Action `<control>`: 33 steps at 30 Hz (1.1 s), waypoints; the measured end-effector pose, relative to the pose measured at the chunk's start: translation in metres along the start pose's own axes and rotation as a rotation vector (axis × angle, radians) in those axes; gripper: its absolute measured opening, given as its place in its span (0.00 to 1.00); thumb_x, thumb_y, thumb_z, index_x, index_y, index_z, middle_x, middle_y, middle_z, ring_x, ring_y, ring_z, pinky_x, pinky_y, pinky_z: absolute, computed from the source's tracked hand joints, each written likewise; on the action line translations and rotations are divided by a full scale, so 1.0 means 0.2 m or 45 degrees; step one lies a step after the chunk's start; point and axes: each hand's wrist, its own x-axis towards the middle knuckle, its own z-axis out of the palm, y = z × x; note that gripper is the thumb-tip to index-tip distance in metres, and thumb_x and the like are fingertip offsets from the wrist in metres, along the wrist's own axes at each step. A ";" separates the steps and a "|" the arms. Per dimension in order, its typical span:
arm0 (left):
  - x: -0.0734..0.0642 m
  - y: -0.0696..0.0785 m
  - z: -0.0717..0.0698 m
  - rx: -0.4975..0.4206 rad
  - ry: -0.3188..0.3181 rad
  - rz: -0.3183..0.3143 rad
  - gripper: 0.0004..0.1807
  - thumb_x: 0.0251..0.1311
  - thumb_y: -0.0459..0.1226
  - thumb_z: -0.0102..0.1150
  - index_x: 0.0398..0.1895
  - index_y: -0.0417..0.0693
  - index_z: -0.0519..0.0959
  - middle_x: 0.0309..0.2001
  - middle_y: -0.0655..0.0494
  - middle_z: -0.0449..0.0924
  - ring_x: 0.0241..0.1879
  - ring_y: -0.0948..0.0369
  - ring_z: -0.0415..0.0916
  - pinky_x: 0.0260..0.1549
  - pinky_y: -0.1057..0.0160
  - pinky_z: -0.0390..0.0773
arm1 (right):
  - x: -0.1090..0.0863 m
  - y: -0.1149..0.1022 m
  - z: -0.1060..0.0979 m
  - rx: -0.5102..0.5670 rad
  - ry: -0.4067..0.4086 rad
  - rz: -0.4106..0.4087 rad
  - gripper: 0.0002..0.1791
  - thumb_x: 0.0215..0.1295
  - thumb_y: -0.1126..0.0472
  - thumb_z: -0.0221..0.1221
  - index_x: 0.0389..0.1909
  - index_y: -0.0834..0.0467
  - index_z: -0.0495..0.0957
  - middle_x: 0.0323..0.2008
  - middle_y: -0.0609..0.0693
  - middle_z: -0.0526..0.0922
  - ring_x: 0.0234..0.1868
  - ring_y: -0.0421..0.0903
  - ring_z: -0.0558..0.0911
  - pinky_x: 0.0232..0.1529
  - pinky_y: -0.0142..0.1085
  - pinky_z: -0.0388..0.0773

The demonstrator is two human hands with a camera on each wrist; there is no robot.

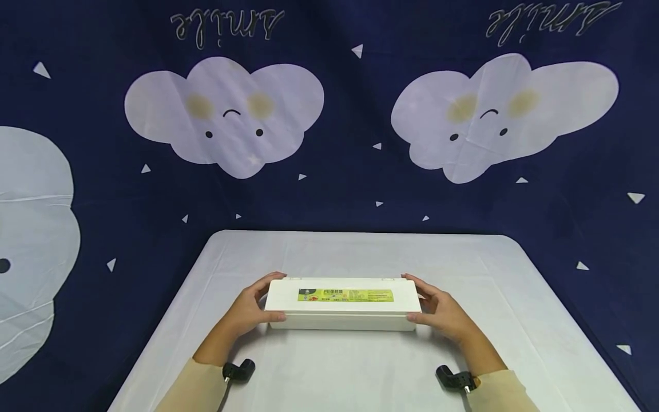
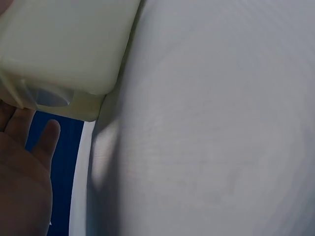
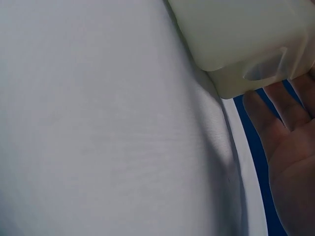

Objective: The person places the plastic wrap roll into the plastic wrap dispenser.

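Note:
A long white cling film box (image 1: 342, 321) with a yellow-green label (image 1: 345, 295) on its lid lies crosswise on the table, lid down. My left hand (image 1: 249, 309) grips its left end, thumb along the front edge and fingers round the back corner. At the right end my right hand (image 1: 447, 312) holds it the same way. In the left wrist view the box's end (image 2: 59, 98) shows an oval opening, with the palm (image 2: 24, 172) beside it. A matching opening appears on the box's other end (image 3: 261, 73) in the right wrist view, near the fingers (image 3: 290, 105).
The white-covered table (image 1: 340, 372) has rounded far corners. Behind it hangs a dark blue cloth (image 1: 350, 143) printed with clouds and small triangles. Black wrist cameras sit on the left wrist (image 1: 239, 371) and right wrist (image 1: 455, 379).

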 end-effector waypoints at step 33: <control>-0.01 0.00 0.01 0.039 -0.053 -0.050 0.55 0.40 0.36 0.89 0.76 0.46 0.71 0.67 0.49 0.77 0.62 0.50 0.75 0.63 0.50 0.72 | -0.02 0.05 0.02 -0.189 0.027 -0.069 0.51 0.56 0.60 0.80 0.79 0.57 0.65 0.67 0.59 0.77 0.65 0.60 0.77 0.64 0.34 0.72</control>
